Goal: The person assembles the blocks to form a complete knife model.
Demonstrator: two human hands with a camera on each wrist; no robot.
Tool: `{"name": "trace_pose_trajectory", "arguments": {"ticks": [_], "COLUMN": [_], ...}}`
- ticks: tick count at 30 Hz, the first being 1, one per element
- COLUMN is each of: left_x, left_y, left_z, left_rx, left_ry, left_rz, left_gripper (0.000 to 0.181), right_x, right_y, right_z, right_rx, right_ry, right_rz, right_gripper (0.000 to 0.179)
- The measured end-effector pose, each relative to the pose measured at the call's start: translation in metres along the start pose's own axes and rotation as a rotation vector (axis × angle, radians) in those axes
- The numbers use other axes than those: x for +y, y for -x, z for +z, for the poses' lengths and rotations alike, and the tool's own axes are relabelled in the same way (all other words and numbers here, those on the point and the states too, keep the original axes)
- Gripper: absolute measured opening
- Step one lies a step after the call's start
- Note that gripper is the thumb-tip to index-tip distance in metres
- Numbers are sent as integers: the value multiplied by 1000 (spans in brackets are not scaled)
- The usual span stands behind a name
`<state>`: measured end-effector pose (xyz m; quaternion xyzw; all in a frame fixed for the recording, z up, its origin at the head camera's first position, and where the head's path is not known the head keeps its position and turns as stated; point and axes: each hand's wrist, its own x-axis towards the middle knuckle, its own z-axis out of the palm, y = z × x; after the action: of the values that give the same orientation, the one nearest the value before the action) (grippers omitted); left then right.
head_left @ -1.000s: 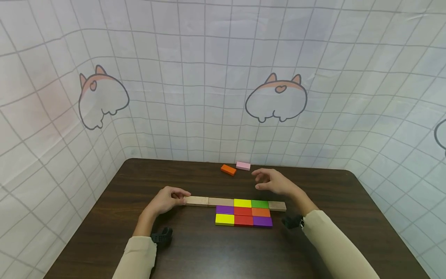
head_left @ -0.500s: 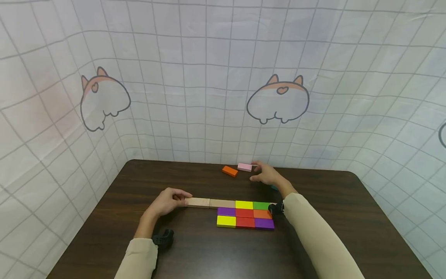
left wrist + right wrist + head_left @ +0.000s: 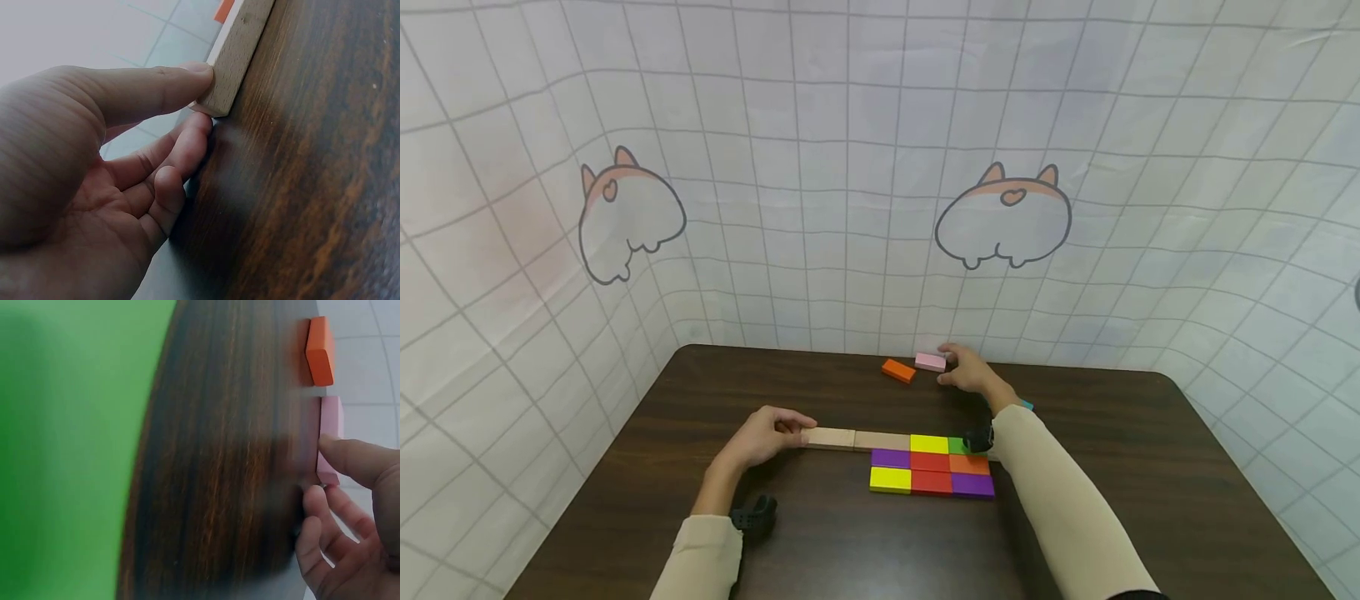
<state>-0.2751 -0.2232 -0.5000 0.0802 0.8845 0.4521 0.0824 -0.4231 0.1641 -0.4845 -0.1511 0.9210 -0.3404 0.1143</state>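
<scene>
My left hand [image 3: 767, 433] is at the left end of a plain wooden block [image 3: 831, 438]. In the left wrist view the thumb presses this wooden block [image 3: 234, 59] on its near face, the other fingers curled at its end. At the back of the table, my right hand [image 3: 970, 371] has its thumb and index finger about the right end of a pink block [image 3: 929, 362]. The right wrist view has the thumb on the face of the pink block [image 3: 331, 419]; the index finger is mostly hidden. An orange block [image 3: 898, 370] lies just left of it.
Flat coloured blocks lie in rows mid-table, with a red block [image 3: 931, 482] in the front row and a second wooden block [image 3: 882, 441] behind. A blue block [image 3: 1027, 405] peeks out past the right sleeve [image 3: 1045, 492]. A grid-patterned curtain [image 3: 880, 208] borders the table.
My right hand has reached back and left to the pink block, its forearm now covering the right wooden block and part of the green one. My left hand stays at its wooden block.
</scene>
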Motion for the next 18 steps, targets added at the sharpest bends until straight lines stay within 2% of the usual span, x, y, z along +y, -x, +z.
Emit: {"name": "trace_pose_trajectory", "arguments": {"ticks": [6,12,18], "left_x": [1,1,0], "left_y": [0,1,-1], "left_z": [0,1,1], "left_rx": [7,4,12], "left_ry": [-2,-12,-7], "left_rz": [-5,-3,-8], "left_gripper": [21,21,20], "right_x": [-2,-5,-6], "right_y": [-5,-9,-9], "right_z": [4,7,5], "right_rx": [53,112,119], "right_ry": [56,113,124], "right_rz": [-2,44,23], "right_gripper": [46,35,29]}}
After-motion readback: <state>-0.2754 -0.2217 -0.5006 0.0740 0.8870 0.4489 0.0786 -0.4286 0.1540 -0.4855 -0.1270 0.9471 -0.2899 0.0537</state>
